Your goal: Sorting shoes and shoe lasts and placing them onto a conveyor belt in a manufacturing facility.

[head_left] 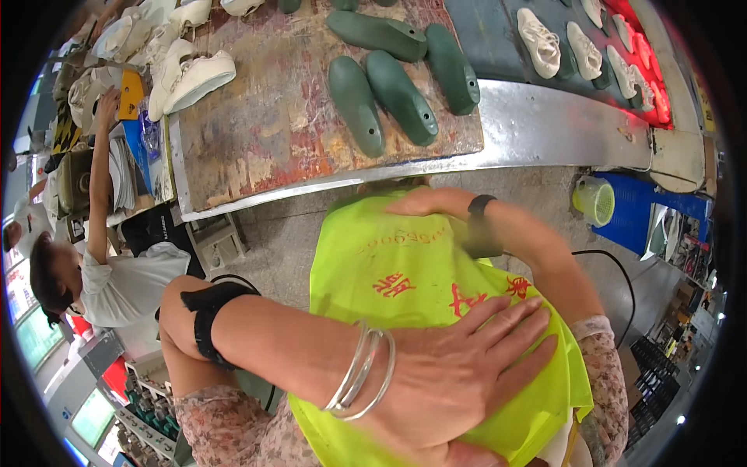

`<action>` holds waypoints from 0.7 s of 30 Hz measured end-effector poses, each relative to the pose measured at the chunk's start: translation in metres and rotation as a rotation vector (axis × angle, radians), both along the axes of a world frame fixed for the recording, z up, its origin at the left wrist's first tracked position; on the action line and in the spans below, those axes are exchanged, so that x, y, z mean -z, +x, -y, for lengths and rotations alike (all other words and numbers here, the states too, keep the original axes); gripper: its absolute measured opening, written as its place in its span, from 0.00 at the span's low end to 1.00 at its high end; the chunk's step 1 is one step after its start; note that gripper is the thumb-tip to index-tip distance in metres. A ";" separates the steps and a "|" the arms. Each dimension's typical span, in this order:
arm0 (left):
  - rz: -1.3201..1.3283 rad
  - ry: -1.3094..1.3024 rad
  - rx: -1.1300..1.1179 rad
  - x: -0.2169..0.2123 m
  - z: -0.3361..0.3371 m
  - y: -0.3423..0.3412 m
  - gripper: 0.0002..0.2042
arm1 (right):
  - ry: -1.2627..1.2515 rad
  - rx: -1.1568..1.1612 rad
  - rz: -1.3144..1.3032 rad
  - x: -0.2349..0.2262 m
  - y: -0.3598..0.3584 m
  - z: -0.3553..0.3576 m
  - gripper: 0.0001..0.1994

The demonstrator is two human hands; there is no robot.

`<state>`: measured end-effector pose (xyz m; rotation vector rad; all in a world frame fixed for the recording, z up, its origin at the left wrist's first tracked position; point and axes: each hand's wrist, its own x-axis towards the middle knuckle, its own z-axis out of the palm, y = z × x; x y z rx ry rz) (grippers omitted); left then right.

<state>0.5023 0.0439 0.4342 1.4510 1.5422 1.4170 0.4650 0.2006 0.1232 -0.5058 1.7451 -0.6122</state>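
Observation:
A bright yellow-green apron with red printed marks covers my lap. My left hand lies flat on it with the fingers stretched out; silver bangles circle that wrist, and a black band sits near the elbow. My right hand rests at the apron's far end, fingers pointing left and looking flat, slightly blurred. A dark watch is on the right wrist. Neither hand shows anything held. Beyond them, green shoe lasts lie on a paint-stained workbench.
Cream shoes stand at the bench's left. More shoes sit on a dark conveyor at far right, near red-lit shoes. A metal edge borders it. A co-worker reaches from the left. A green-yellow basket stands right.

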 end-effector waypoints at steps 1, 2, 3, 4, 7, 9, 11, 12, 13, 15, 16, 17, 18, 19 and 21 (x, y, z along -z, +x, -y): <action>-0.015 0.018 0.038 -0.004 -0.001 -0.004 0.43 | 0.184 -0.106 -0.160 0.009 0.006 -0.023 0.27; -0.032 0.038 0.085 -0.009 0.001 -0.005 0.42 | 0.468 -0.554 -0.064 0.027 0.006 -0.049 0.25; -0.021 0.076 0.079 -0.010 0.005 -0.004 0.42 | 0.441 -0.373 -0.072 0.029 0.012 -0.080 0.25; -0.026 0.083 0.073 -0.010 0.006 -0.006 0.42 | 0.413 -0.191 -0.078 0.028 0.012 -0.100 0.24; -0.125 0.068 0.091 -0.010 0.012 -0.006 0.45 | 0.112 0.179 -0.124 -0.065 -0.017 -0.089 0.28; -0.133 0.046 0.120 -0.009 0.008 -0.009 0.47 | -0.334 0.256 0.029 -0.146 -0.010 -0.054 0.29; -0.096 0.025 0.130 -0.012 0.006 -0.011 0.46 | -0.563 0.202 0.106 -0.157 0.011 -0.030 0.29; -0.045 0.002 0.135 -0.013 0.006 -0.009 0.46 | -0.603 0.115 0.032 -0.137 0.026 -0.021 0.27; -0.032 0.001 0.149 -0.010 0.006 -0.004 0.46 | -0.640 0.030 -0.039 -0.123 0.039 -0.013 0.26; 0.061 -0.014 0.096 -0.003 0.001 -0.004 0.42 | -0.626 0.015 -0.158 -0.111 0.034 -0.002 0.25; 0.062 -0.015 0.093 0.001 0.000 -0.005 0.42 | -0.612 0.002 -0.277 -0.105 0.029 -0.001 0.24; 0.006 -0.043 0.172 -0.001 -0.001 -0.013 0.42 | -0.643 0.121 -0.076 -0.099 0.029 -0.005 0.24; -0.053 -0.068 0.252 -0.004 -0.001 -0.017 0.41 | -0.602 0.146 -0.063 -0.093 0.025 -0.011 0.25; -0.043 -0.071 0.264 -0.006 0.002 -0.009 0.41 | -0.560 0.171 -0.049 -0.085 0.027 -0.018 0.25; -0.015 0.012 0.239 -0.004 -0.002 -0.011 0.45 | -0.051 0.064 -0.095 -0.023 0.040 -0.057 0.28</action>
